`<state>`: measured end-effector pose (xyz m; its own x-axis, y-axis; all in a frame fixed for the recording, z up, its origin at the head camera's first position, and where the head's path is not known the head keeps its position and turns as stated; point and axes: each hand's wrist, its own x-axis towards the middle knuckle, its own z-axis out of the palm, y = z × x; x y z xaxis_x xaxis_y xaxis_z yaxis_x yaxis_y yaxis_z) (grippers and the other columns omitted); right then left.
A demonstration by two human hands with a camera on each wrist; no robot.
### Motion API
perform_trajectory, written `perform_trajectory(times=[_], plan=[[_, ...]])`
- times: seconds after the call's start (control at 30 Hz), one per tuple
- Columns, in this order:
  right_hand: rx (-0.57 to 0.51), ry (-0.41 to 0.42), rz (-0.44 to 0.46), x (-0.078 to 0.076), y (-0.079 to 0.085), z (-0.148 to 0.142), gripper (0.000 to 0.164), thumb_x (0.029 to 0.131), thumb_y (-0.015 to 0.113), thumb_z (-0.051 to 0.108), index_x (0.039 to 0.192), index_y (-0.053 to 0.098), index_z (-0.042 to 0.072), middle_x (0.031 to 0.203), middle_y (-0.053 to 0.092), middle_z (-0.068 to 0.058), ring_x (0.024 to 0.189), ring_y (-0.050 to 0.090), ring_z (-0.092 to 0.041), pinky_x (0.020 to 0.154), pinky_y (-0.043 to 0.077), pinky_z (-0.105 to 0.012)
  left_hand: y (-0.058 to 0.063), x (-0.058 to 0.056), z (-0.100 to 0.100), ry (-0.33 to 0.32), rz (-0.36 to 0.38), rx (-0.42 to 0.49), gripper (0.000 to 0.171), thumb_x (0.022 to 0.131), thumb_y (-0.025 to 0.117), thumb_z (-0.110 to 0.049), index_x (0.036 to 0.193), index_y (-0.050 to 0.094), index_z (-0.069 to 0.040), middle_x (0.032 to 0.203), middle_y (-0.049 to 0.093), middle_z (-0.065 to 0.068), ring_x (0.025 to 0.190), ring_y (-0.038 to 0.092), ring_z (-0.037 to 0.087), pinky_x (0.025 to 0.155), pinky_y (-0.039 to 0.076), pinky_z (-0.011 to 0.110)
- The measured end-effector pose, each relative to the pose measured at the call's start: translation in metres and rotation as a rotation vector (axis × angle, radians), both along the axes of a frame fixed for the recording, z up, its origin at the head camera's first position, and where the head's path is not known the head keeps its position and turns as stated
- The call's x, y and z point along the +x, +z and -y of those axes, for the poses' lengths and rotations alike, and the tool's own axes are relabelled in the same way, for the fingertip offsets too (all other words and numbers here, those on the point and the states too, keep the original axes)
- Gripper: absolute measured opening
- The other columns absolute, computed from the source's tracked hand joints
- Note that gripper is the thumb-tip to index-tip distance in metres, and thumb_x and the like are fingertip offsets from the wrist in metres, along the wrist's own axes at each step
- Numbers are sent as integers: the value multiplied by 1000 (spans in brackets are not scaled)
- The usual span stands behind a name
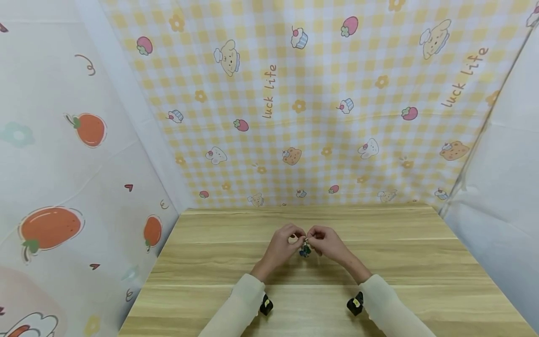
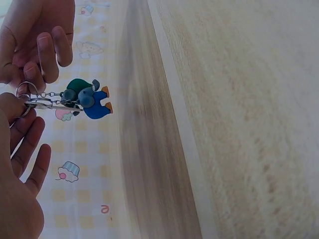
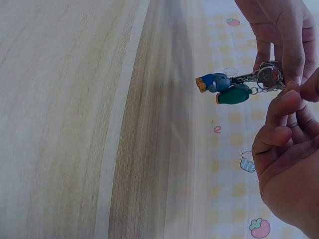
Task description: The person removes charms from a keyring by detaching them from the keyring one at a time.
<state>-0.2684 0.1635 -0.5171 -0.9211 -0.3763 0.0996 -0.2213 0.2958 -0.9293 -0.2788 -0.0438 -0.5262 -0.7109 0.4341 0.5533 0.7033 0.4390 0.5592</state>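
Note:
Over the table, my left hand (image 1: 284,245) and right hand (image 1: 330,243) meet fingertip to fingertip at a small bunch of metal key rings (image 2: 26,90). My left hand pinches the rings beside a silver key (image 3: 269,74), whose upper part the fingers partly cover. Thumb and forefinger of my right hand pinch the ring's edge from the other side. From short chains hang two small elephant-like figures, a blue one (image 2: 97,103) with orange feet and a green one (image 3: 234,94). Exactly where the fingertips press on the metal is hidden.
Below the hands spreads a wood-grain table (image 1: 210,262). A yellow checked cloth (image 1: 320,131) with cartoon prints hangs behind its far edge, and pale printed sheets (image 1: 105,178) hang at the sides. Each wrist wears a small black camera (image 1: 266,305).

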Motion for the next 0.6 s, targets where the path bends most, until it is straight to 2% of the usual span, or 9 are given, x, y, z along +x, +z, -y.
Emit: perform_trajectory(times=[0.2, 0.3, 0.43, 0.6], plan=[[-27, 12, 3, 0, 1, -1, 17, 107, 55, 8, 101, 67, -3, 69, 56, -2, 52, 49, -21, 54, 50, -38, 1, 1, -1, -2, -18, -7, 6, 99, 74, -3, 103, 76, -6, 98, 77, 7, 92, 72, 19, 84, 63, 41], [-36, 13, 8, 0, 2, -2, 18, 108, 55, 8, 101, 66, -5, 69, 55, -2, 52, 49, -19, 54, 51, -39, 2, 1, -2, 2, -39, -13, 6, 99, 74, -3, 102, 76, -7, 99, 77, 6, 93, 72, 19, 84, 63, 39], [-42, 15, 22, 0, 3, -2, 20, 108, 55, 9, 102, 65, -6, 70, 55, -1, 53, 49, -10, 53, 51, -40, 2, 1, -4, 8, -68, -21, 6, 98, 74, -3, 102, 76, -8, 98, 76, 5, 92, 72, 18, 83, 63, 36], [-42, 2, 46, 1, 5, -3, 18, 108, 55, 9, 102, 66, -3, 68, 54, 0, 53, 48, -12, 54, 51, -40, 3, 2, -4, 16, -104, -18, 8, 98, 74, -2, 101, 76, -10, 97, 76, 4, 91, 71, 17, 81, 63, 36]])
